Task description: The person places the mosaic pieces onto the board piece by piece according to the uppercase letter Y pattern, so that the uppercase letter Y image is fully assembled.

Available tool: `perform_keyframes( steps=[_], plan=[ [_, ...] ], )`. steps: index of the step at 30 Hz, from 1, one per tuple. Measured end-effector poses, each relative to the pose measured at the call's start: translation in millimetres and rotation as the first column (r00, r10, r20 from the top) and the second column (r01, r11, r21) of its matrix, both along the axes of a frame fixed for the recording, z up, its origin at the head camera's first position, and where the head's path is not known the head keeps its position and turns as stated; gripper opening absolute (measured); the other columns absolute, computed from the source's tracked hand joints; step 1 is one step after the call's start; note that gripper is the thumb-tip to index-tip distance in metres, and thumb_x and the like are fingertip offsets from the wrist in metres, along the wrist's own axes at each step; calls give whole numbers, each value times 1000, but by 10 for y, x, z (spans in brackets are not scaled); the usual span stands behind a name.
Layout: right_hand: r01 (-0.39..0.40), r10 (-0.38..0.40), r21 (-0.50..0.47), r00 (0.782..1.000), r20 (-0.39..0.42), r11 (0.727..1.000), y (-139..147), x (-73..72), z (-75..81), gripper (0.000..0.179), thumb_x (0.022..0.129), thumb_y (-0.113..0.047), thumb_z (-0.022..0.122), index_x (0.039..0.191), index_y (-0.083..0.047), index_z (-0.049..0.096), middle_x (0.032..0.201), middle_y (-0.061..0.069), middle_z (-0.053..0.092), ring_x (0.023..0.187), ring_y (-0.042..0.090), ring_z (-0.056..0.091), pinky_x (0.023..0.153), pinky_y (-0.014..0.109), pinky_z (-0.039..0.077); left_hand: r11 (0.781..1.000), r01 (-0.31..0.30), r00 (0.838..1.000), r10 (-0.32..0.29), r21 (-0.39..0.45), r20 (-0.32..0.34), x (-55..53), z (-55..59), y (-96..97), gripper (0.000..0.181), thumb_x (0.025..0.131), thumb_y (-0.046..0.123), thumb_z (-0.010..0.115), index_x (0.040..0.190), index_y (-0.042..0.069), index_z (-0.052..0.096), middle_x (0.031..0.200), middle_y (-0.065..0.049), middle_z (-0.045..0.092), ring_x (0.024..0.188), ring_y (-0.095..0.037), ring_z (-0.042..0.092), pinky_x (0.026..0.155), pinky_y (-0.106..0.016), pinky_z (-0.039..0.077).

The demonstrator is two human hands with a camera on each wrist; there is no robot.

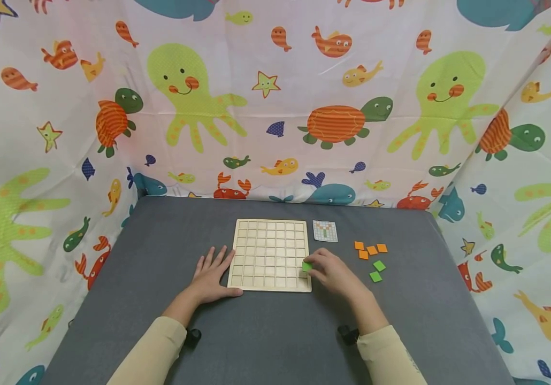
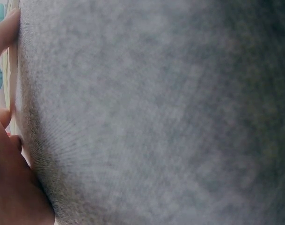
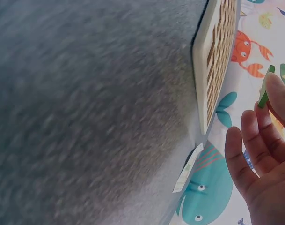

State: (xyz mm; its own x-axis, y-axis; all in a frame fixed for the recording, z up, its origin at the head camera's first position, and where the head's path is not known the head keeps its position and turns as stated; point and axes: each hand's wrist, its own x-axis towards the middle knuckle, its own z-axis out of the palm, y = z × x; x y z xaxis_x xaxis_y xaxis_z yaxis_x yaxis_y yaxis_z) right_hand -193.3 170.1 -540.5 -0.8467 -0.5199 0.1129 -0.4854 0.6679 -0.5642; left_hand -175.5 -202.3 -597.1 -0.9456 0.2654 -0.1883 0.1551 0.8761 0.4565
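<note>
A square wooden board (image 1: 270, 255) with a grid of shallow cells lies on the grey table. My left hand (image 1: 212, 278) rests at its left side, fingers spread and straight, with the fingertips at the left edge and the thumb by the near left corner. Over the board's right edge, my right hand (image 1: 331, 271) pinches a green square tile (image 1: 306, 266) between thumb and fingers. In the right wrist view the green tile (image 3: 266, 86) is seen edge-on, raised above the board (image 3: 215, 65), while the other fingers stay loosely bent. The left wrist view shows mostly grey tablecloth beside the left hand (image 2: 13, 183).
Several orange tiles (image 1: 372, 249) lie loose to the right of the board, with two green tiles (image 1: 375, 276) nearer me. A small pattern card (image 1: 325, 231) sits by the board's far right corner. A sea-animal curtain (image 1: 275, 107) stands behind and along both sides.
</note>
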Motion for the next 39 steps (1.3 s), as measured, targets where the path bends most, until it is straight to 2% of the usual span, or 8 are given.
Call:
perform_keyframes(
  steps=[11, 21, 29, 39],
  plan=[
    [-33, 32, -25, 999, -42, 999, -187, -90, -9, 24, 91, -10, 76, 115, -8, 73, 109, 6, 64, 94, 25, 63, 80, 38, 54, 999, 0, 1000, 1, 34, -12, -2, -33, -9, 121, 71, 80, 70, 164, 23, 16, 171, -10, 7, 156, -41, -9, 121, -64, -6],
    [-53, 54, -34, 998, 14, 998, -373, -133, -28, 27, 92, -12, 74, 118, -8, 71, 114, 6, 63, 101, 26, 64, 85, 41, 56, 1000, -4, 1000, 4, 16, 11, -24, -59, -12, 122, 71, 81, 69, 164, 25, 14, 172, -7, 4, 156, -38, -12, 122, -62, -7],
    [-61, 61, -26, 998, 10, 998, -522, -152, -78, 26, 90, -10, 76, 116, -8, 72, 113, 5, 64, 101, 25, 66, 87, 41, 56, 1000, -3, 1000, 3, -3, 7, -4, 4, -6, 121, 72, 79, 70, 164, 25, 14, 171, -7, 5, 156, -40, -8, 122, -63, -4],
    [-61, 59, 47, 998, 37, 997, -648, -141, -87, 27, 93, -16, 74, 119, -11, 72, 118, 5, 63, 104, 24, 66, 88, 39, 56, 1000, -1, 1000, 1, -13, 13, 0, 18, 4, 121, 72, 80, 70, 164, 25, 13, 171, -6, 4, 156, -39, -9, 122, -63, -3]
  ],
)
